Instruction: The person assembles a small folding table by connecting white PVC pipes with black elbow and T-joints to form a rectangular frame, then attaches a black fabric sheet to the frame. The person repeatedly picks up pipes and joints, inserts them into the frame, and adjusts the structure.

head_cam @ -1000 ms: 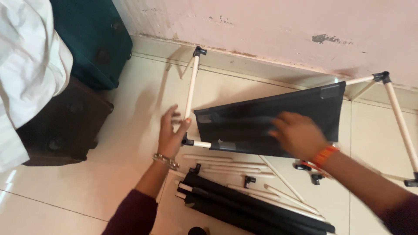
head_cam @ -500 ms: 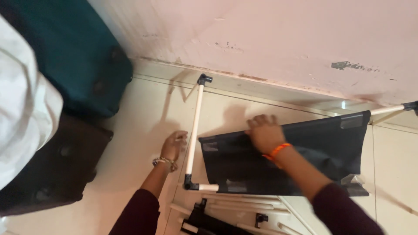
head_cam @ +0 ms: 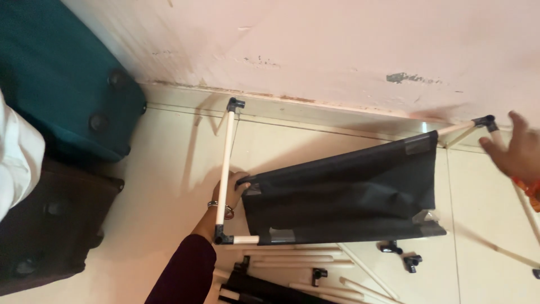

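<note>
Fingers of the left hand (head_cam: 232,190) curl around a white tube (head_cam: 225,169) left of the frame's centre, gripping it just where the near corner of a black fabric panel (head_cam: 343,194) meets it; a metal bangle (head_cam: 220,207) sits on that wrist, and a dark maroon sleeve (head_cam: 183,273) runs down to the bottom edge. The right hand (head_cam: 514,152) is at the far right edge, open with fingers spread, just beside a black corner joint (head_cam: 485,120) on another white tube; whether it touches the joint cannot be told. An orange band (head_cam: 531,188) shows at its wrist. The fabric panel stretches across the middle of the frame between the two tubes, lying low over the pale tiled floor (head_cam: 152,169). The gripped tube ends in black joints, one in the upper middle (head_cam: 235,104) near the wall and one below (head_cam: 220,236). Loose white tubes (head_cam: 298,263) and small black connectors (head_cam: 405,256) lie on the floor along the bottom of the frame. A pink, scuffed wall (head_cam: 337,45) fills the top. A teal suitcase (head_cam: 62,73) stands in the upper left, a dark brown case (head_cam: 50,219) in the lower left.
</note>
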